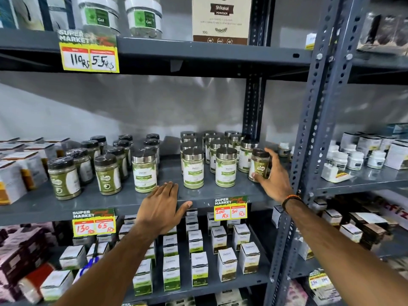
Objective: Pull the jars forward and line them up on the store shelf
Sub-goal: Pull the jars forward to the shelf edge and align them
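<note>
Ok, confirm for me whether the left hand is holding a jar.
No, the left hand lies flat on the shelf edge, gripping nothing.

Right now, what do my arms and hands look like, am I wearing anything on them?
Both forearms are bare, no sleeves in view. The left hand has no rings or bands showing. The right hand has a thin orange-and-black band at the wrist. No gloves or watch.

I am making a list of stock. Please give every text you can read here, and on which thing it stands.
"Shikakai POWDER", "100": box
"Gel": top-shelf jars
"SUPER MARKET", "110 Rs", "55 Rs": upper tag
"SUPER MARKET", "130 Rs", "65 Rs": lower left tag
"SUPER MARKET", "100 Rs", "50 Rs": lower right tag
Steel-lidded jar labels: blurred.
</note>
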A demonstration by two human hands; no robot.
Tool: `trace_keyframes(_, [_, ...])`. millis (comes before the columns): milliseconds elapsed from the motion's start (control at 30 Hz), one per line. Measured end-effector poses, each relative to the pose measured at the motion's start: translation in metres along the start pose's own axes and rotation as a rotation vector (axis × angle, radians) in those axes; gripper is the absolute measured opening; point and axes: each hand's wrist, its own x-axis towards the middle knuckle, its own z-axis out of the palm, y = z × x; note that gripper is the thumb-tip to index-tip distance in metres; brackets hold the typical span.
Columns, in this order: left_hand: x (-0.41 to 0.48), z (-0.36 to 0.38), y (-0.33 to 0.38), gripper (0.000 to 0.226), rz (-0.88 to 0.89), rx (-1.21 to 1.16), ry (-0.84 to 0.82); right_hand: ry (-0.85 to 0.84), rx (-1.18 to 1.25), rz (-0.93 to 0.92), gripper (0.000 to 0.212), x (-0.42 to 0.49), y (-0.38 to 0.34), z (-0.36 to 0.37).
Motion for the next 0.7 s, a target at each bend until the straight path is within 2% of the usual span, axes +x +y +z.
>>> trace_keyframes(200, [0.000, 0.007, -0.003, 0.086, 0.015, -0.023, 0.033, 0.037, 0.025, 0.001, 0.094, -0.003, -0.001, 0.000])
trace_keyframes(433, [-0.006, -0.012, -0.003, 0.085, 0.072, -0.059, -0.041, 0.081, 0.024, -0.087, 0.094, -0.016, -0.032, -0.018])
trace_keyframes(700, [-0.033, -0.068, -0.027, 0.085, 0.098, -0.053, 0.096, -0.022, 0.110, -0.206, 0.090, -0.056, -0.112, -0.014])
